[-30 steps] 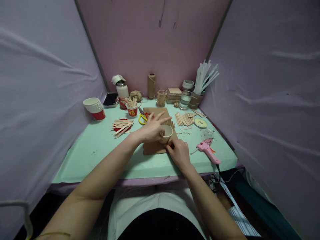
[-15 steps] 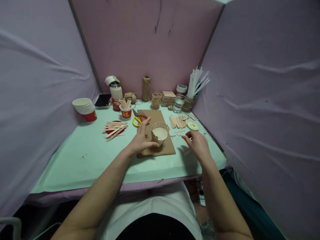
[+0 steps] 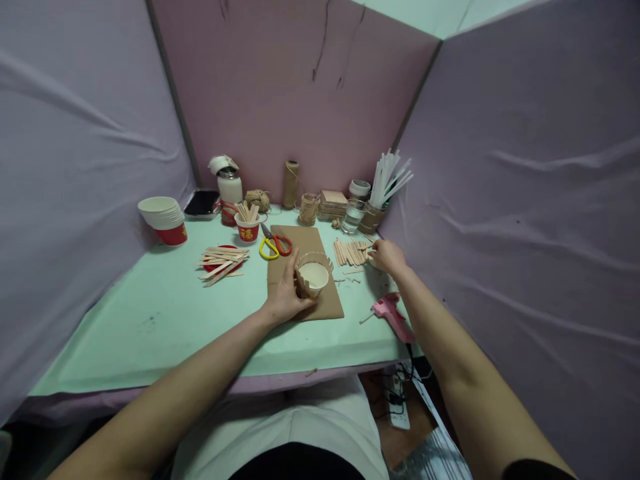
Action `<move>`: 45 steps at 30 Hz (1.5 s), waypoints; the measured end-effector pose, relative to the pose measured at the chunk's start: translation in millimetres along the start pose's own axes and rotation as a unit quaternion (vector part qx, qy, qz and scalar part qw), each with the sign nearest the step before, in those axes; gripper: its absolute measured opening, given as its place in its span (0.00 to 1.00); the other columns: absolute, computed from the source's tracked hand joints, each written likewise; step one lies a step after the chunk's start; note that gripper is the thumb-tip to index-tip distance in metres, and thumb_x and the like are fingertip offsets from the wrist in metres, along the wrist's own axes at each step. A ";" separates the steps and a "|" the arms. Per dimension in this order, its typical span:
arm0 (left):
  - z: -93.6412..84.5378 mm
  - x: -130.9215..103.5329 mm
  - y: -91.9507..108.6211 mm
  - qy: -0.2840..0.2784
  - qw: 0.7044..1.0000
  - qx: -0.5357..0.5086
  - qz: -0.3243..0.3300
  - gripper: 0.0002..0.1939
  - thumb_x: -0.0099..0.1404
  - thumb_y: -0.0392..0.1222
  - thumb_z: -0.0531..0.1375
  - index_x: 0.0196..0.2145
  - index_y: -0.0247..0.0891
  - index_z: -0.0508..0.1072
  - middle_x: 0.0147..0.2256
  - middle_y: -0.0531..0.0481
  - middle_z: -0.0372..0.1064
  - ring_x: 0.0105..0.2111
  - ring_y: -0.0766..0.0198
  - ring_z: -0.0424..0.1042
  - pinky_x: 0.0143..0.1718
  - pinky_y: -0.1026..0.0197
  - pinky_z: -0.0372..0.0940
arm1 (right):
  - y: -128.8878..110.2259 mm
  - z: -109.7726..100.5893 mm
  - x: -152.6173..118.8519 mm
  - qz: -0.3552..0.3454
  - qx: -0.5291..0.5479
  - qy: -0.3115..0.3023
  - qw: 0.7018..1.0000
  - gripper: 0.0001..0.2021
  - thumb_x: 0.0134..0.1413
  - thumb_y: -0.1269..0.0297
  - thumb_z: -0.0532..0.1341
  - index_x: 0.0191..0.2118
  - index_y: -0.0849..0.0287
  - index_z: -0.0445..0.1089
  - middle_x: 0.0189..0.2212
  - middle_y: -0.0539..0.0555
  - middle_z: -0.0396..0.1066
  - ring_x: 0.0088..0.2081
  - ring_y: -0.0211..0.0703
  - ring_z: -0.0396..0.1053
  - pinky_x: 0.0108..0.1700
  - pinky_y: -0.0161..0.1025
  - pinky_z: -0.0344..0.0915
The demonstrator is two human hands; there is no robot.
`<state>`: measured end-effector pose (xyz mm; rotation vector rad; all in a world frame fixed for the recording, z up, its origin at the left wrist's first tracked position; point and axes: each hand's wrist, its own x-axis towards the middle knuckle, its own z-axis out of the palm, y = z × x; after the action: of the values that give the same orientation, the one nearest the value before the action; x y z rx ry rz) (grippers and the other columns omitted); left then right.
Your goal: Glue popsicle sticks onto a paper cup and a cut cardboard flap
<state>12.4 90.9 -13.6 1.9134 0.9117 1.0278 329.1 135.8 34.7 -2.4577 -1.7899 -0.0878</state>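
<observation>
A paper cup (image 3: 314,277) with wooden pieces around its side stands on a brown cardboard sheet (image 3: 327,308). My left hand (image 3: 287,293) is wrapped round the cup's left side, thumb at the front. At the right, my right hand (image 3: 389,256) reaches over the right end of the row of short wooden sticks (image 3: 350,253); its fingers are bent together, and whatever they hold is too small to make out. A pink glue gun (image 3: 393,315) lies on the table below my right hand. Red-and-yellow scissors (image 3: 276,247) rest at the cardboard's upper left.
Wooden sticks lie on a red plate (image 3: 206,268) at the left, near stacked paper cups (image 3: 165,220). A red cup of sticks (image 3: 247,228), twine (image 3: 257,200), a glass of water (image 3: 353,217) and a holder with white glue sticks (image 3: 373,217) stand at the back.
My right hand has moved up and away to the far end of the short sticks. The pink glue gun now shows on the table. My left hand stays on the cup; the view has shifted.
</observation>
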 end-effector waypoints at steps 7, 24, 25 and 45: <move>-12.6 0.7 3.2 -0.057 0.998 -0.038 0.003 0.58 0.52 0.40 0.67 0.68 0.39 0.32 0.63 0.36 0.52 0.60 0.49 0.60 0.59 0.51 0.58 | -7.2 16.4 35.4 -0.077 -0.047 -0.039 0.995 0.16 0.62 0.59 0.59 0.53 0.59 0.66 0.52 0.58 0.67 0.48 0.46 0.69 0.48 0.49 0.69; -34.5 -22.3 10.4 0.161 0.981 -0.081 0.070 0.29 0.60 0.45 0.64 0.58 0.41 0.62 0.48 0.43 0.68 0.51 0.56 0.67 0.54 0.52 0.60 | -25.5 -24.2 -11.4 -0.137 0.042 0.190 0.971 0.12 0.63 0.70 0.51 0.38 0.63 0.72 0.41 0.64 0.72 0.46 0.51 0.65 0.46 0.44 0.62; -33.8 -26.7 12.3 0.216 0.971 -0.071 0.077 0.19 0.63 0.44 0.61 0.51 0.39 0.68 0.43 0.45 0.70 0.45 0.59 0.70 0.50 0.55 0.62 | -28.6 -31.0 -24.3 -0.131 0.062 0.216 0.966 0.13 0.64 0.68 0.50 0.40 0.63 0.71 0.40 0.63 0.72 0.45 0.51 0.65 0.46 0.45 0.61; -20.2 -59.3 27.9 -0.229 0.956 -0.177 -0.049 0.10 0.59 0.42 0.63 0.38 0.38 0.79 0.37 0.48 0.77 0.37 0.61 0.73 0.41 0.62 0.66 | -115.2 -4.8 -221.9 -0.157 0.589 0.047 0.791 0.09 0.62 0.61 0.56 0.34 0.56 0.72 0.27 0.49 0.71 0.30 0.39 0.67 0.34 0.34 0.62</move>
<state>-23.9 34.0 -1.4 1.6795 0.5092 0.5983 151.3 -39.6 21.5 -1.2263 -1.4431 0.6604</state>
